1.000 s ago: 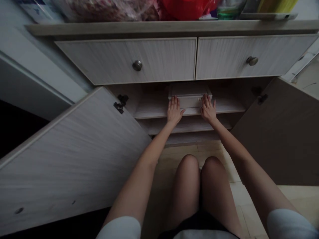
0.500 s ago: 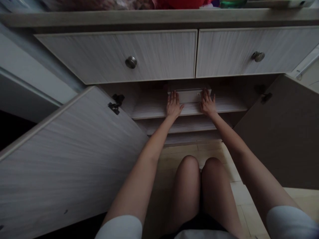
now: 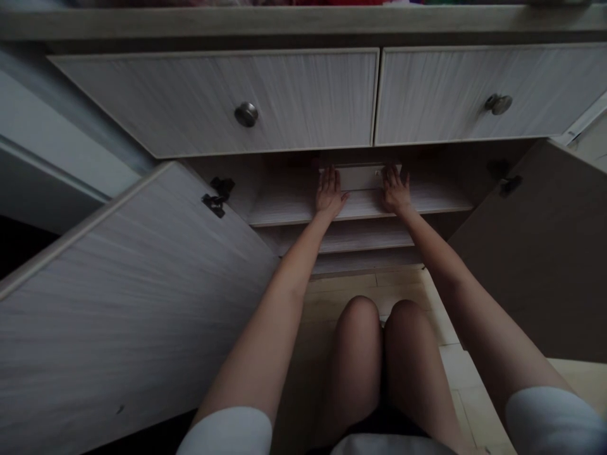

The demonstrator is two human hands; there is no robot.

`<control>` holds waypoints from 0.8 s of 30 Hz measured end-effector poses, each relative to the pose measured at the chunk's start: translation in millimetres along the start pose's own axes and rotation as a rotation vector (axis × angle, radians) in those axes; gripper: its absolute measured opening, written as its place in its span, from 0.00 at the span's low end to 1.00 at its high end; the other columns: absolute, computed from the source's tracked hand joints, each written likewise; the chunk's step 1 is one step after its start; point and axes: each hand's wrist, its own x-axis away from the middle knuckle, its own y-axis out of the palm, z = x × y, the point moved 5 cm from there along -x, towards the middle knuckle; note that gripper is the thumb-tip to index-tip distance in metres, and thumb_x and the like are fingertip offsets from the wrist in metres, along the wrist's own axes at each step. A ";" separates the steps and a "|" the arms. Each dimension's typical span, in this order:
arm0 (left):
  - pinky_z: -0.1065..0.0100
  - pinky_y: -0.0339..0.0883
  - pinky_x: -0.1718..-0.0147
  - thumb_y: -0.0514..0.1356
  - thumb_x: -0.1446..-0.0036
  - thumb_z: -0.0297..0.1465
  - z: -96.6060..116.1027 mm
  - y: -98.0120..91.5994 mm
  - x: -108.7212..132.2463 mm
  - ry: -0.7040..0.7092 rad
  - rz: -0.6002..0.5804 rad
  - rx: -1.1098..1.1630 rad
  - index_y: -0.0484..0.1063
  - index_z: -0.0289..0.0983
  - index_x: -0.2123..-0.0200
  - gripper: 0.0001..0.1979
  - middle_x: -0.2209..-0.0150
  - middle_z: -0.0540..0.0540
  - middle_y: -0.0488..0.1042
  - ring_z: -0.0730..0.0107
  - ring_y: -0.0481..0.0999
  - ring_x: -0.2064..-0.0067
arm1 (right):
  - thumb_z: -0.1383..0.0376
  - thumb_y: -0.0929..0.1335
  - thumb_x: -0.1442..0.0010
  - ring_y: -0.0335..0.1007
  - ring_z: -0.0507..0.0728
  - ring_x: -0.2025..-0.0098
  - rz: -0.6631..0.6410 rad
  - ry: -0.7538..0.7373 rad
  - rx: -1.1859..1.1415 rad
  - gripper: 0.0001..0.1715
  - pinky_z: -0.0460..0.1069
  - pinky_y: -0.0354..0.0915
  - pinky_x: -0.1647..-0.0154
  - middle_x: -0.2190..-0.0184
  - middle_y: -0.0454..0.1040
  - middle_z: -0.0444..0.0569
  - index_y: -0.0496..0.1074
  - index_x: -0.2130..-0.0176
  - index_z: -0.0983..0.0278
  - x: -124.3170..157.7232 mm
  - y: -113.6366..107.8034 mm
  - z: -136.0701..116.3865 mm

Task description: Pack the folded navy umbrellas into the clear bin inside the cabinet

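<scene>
A pale box [image 3: 358, 177] sits on the upper shelf [image 3: 363, 205] inside the cabinet, its front face toward me. My left hand [image 3: 330, 191] lies against the left end of that face, fingers extended and thumb out to the side. At the right end, my right hand [image 3: 396, 189] rests on the box with its fingers stretched out. Neither hand is wrapped round anything. The back of the box is lost in the shade under the drawers.
Cabinet doors stand swung out at left [image 3: 128, 303] and right [image 3: 535, 259]. Above are two closed drawers [image 3: 213, 104] with round knobs, under a countertop edge [image 3: 303, 22] with items on it. A lower shelf [image 3: 363, 241] runs beneath; my knees are close in front.
Both hands and the box sit slightly farther back on the shelf. The view has shifted a little, with less of the countertop items showing.
</scene>
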 end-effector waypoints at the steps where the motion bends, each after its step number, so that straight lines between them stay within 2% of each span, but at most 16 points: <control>1: 0.51 0.27 0.28 0.51 0.33 0.42 -0.6 0.5 -0.4 0.002 0.005 0.006 0.42 0.25 0.27 0.40 0.25 0.32 0.37 0.55 0.32 0.24 | 0.64 0.54 0.32 0.23 0.68 0.24 -0.001 0.000 0.003 0.42 0.75 0.33 0.31 0.25 0.33 0.63 0.38 0.26 0.74 0.0 -0.1 0.1; 7: 0.49 0.28 0.28 0.51 0.34 0.42 -1.4 2.5 0.0 0.000 -0.012 0.014 0.42 0.25 0.27 0.41 0.25 0.32 0.36 0.54 0.32 0.24 | 0.63 0.54 0.31 0.25 0.68 0.24 0.022 -0.001 -0.053 0.40 0.75 0.32 0.30 0.25 0.36 0.62 0.39 0.26 0.73 1.3 1.0 -1.3; 11: 0.48 0.28 0.28 0.50 0.34 0.41 2.4 -4.8 -2.9 -0.013 -0.051 0.018 0.43 0.23 0.27 0.40 0.25 0.31 0.38 0.52 0.33 0.24 | 0.60 0.56 0.30 0.29 0.69 0.24 -0.035 0.035 -0.025 0.41 0.74 0.37 0.30 0.25 0.38 0.63 0.42 0.26 0.72 -4.4 -3.2 -4.1; 14: 0.47 0.26 0.28 0.49 0.33 0.41 6.6 -25.7 2.1 -0.009 0.012 0.042 0.45 0.27 0.27 0.38 0.25 0.33 0.40 0.52 0.34 0.24 | 0.57 0.54 0.29 0.37 0.69 0.25 -0.014 0.091 -0.067 0.40 0.70 0.46 0.30 0.26 0.45 0.64 0.44 0.26 0.72 -2.8 -24.2 -1.8; 16: 0.46 0.28 0.28 0.48 0.33 0.41 5.5 -46.9 19.2 -0.039 0.141 0.084 0.47 0.31 0.27 0.36 0.25 0.35 0.43 0.53 0.37 0.24 | 0.57 0.51 0.28 0.48 0.67 0.28 0.115 0.112 -0.183 0.38 0.66 0.54 0.32 0.30 0.53 0.66 0.47 0.27 0.72 15.4 -52.5 0.7; 17: 0.46 0.31 0.28 0.46 0.32 0.41 2.8 -58.0 34.2 -0.065 0.222 0.117 0.49 0.33 0.27 0.34 0.26 0.36 0.46 0.54 0.41 0.25 | 0.57 0.49 0.28 0.54 0.66 0.30 0.208 0.114 -0.262 0.37 0.65 0.58 0.34 0.32 0.58 0.67 0.49 0.27 0.71 32.8 -69.9 2.1; 19: 0.47 0.42 0.28 0.44 0.31 0.42 -6.2 -78.2 78.1 -0.112 0.392 0.198 0.56 0.35 0.30 0.31 0.29 0.35 0.57 0.55 0.53 0.27 | 0.55 0.49 0.27 0.65 0.64 0.37 0.401 0.104 -0.434 0.36 0.64 0.64 0.38 0.39 0.67 0.67 0.55 0.30 0.69 84.8 -105.7 5.5; 20: 0.48 0.48 0.30 0.44 0.31 0.42 -12.6 -88.1 106.8 -0.136 0.501 0.235 0.62 0.36 0.33 0.29 0.33 0.34 0.65 0.55 0.61 0.30 | 0.53 0.50 0.27 0.70 0.64 0.41 0.485 0.133 -0.525 0.35 0.63 0.68 0.42 0.43 0.71 0.66 0.60 0.33 0.68 117.8 -121.4 9.7; 22: 0.49 0.63 0.37 0.48 0.32 0.44 -27.0 -106.4 173.4 -0.190 0.716 0.276 0.73 0.37 0.44 0.25 0.47 0.35 0.78 0.54 0.74 0.40 | 0.49 0.59 0.31 0.76 0.64 0.53 0.711 0.286 -0.689 0.29 0.62 0.73 0.50 0.55 0.76 0.61 0.71 0.44 0.64 193.1 -147.9 26.2; 24: 0.46 0.71 0.44 0.53 0.36 0.44 -42.1 -126.6 246.5 -0.311 0.954 0.282 0.78 0.40 0.55 0.19 0.60 0.39 0.81 0.52 0.80 0.51 | 0.45 0.67 0.39 0.77 0.65 0.61 0.935 0.471 -0.670 0.20 0.63 0.75 0.59 0.66 0.76 0.55 0.76 0.59 0.57 268.2 -166.6 46.3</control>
